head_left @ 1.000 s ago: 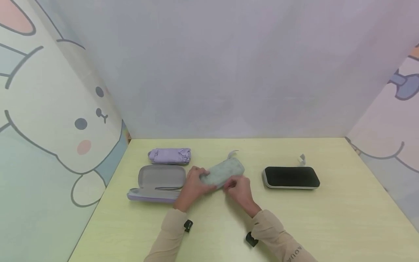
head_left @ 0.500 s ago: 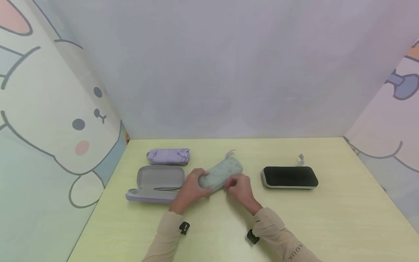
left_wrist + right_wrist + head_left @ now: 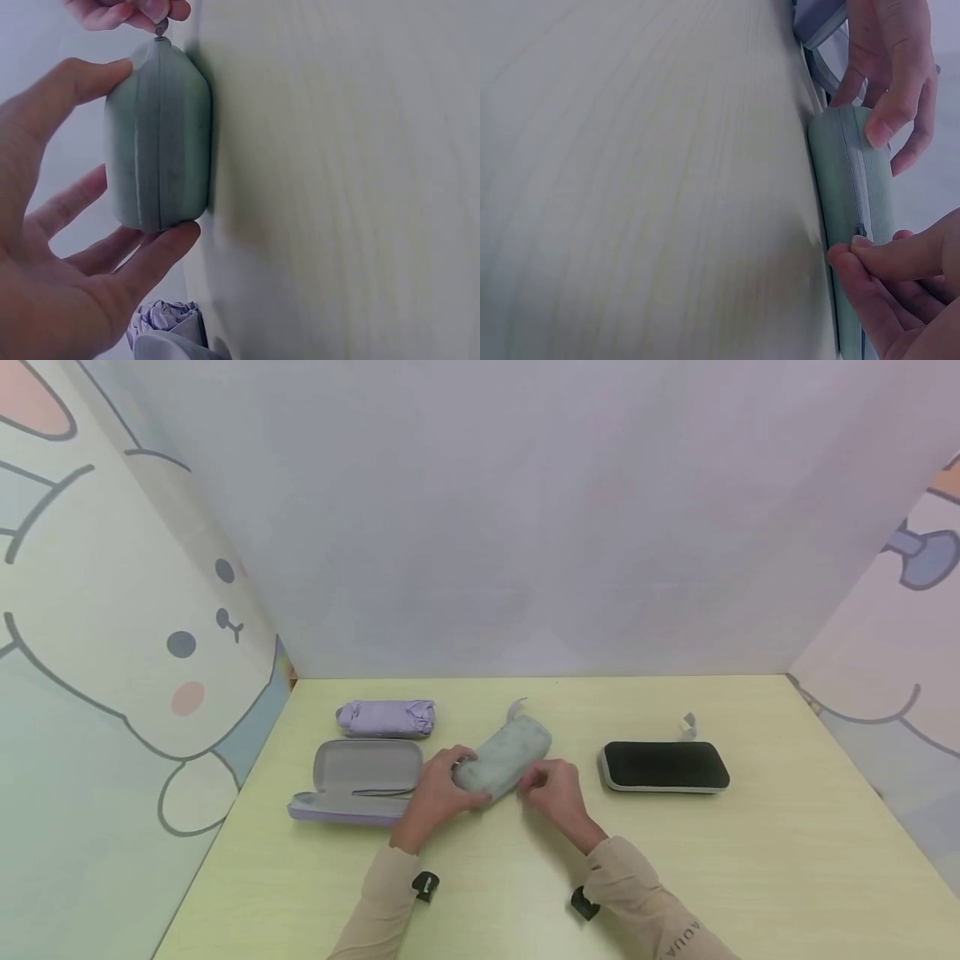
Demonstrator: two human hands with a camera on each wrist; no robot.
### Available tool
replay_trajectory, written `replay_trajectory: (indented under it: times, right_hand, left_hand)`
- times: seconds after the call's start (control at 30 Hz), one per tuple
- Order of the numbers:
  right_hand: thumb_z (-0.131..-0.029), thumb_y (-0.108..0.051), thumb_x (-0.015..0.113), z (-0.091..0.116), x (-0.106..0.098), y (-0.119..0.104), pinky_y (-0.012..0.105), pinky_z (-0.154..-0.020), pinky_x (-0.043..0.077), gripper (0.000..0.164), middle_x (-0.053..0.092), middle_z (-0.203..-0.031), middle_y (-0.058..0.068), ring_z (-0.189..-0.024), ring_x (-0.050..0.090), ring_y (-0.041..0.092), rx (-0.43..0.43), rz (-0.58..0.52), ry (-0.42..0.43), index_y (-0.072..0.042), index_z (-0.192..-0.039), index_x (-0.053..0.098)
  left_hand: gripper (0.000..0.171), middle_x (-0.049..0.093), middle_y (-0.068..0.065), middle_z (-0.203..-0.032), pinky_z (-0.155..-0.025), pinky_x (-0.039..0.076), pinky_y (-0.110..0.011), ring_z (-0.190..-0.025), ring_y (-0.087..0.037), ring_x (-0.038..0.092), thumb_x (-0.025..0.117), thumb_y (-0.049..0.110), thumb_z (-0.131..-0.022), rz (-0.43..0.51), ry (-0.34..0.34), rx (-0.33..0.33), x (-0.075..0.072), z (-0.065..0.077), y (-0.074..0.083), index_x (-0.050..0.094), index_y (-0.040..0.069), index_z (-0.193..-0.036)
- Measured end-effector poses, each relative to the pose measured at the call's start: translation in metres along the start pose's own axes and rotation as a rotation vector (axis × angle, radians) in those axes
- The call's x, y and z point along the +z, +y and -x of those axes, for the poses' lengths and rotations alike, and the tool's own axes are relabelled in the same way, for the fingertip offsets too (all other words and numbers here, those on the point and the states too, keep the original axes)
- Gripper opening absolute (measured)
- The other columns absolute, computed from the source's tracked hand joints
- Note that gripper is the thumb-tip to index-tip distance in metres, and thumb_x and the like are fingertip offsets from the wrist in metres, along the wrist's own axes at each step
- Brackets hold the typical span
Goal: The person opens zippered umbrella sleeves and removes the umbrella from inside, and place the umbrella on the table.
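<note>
A pale green zippered case lies slantwise on the table between both hands, a light strap at its far end. My left hand grips its near left end, thumb on one side and fingers on the other, as the left wrist view shows. Thumb and forefinger of my right hand pinch the small zipper pull on the side facing me. In the right wrist view the zipper's teeth run shut from the pull toward the left hand. The right hand hides part of the case there.
An open grey-lined, purple-backed hard case lies left of the left hand, with a purple wrapped bundle behind it. To the right sits a black-topped case, a light strap behind it. A pale curtain rises behind the table.
The green case has turned slightly, its far end swinging left and away. My right hand has shifted a little to the right, still pinching at its side. The left hand keeps its grip.
</note>
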State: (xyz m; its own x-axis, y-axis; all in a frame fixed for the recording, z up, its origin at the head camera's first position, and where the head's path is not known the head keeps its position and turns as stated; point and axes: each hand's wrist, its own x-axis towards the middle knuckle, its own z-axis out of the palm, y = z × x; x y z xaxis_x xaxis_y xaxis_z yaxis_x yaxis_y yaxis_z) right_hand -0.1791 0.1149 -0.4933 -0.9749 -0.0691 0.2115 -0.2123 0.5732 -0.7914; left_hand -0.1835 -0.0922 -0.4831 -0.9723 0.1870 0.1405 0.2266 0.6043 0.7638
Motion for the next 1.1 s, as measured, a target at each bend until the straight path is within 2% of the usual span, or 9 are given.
replay_trajectory:
  times: [0.27,0.77,1.1]
  right_hand:
    - [-0.063,0.013,0.063,0.0026,-0.0011,0.0007,0.021,-0.054,0.043,0.022,0.062,-0.056,-0.006,-0.056,0.053,0.006,-0.015,0.012,-0.005,-0.008,-0.057,0.066]
    - [-0.063,0.014,0.064,0.0047,-0.0017,0.0002,0.020,-0.053,0.042,0.023,0.061,-0.056,-0.006,-0.055,0.053,0.006,0.021,-0.004,-0.012,-0.008,-0.058,0.067]
    - [-0.065,0.011,0.066,0.0075,-0.0011,0.0019,0.021,-0.052,0.044,0.022,0.061,-0.055,-0.008,-0.053,0.054,0.004,0.020,-0.010,-0.017,-0.010,-0.058,0.067]
  left_hand:
    - [0.059,0.062,-0.007,-0.100,-0.082,0.046,-0.040,-0.091,-0.021,0.056,0.089,0.031,-0.055,-0.021,0.019,-0.014,0.0032,0.0004,0.0019,0.064,0.015,-0.105]
    - [0.056,0.060,-0.007,-0.094,-0.077,0.046,-0.035,-0.086,-0.021,0.055,0.090,0.031,-0.054,-0.025,0.062,-0.040,0.0078,0.0013,0.0039,0.063,0.015,-0.101]
    - [0.057,0.056,-0.006,-0.093,-0.076,0.047,-0.035,-0.086,-0.020,0.054,0.089,0.036,-0.055,-0.031,0.052,-0.079,0.0100,0.0022,0.0060,0.062,0.016,-0.101]
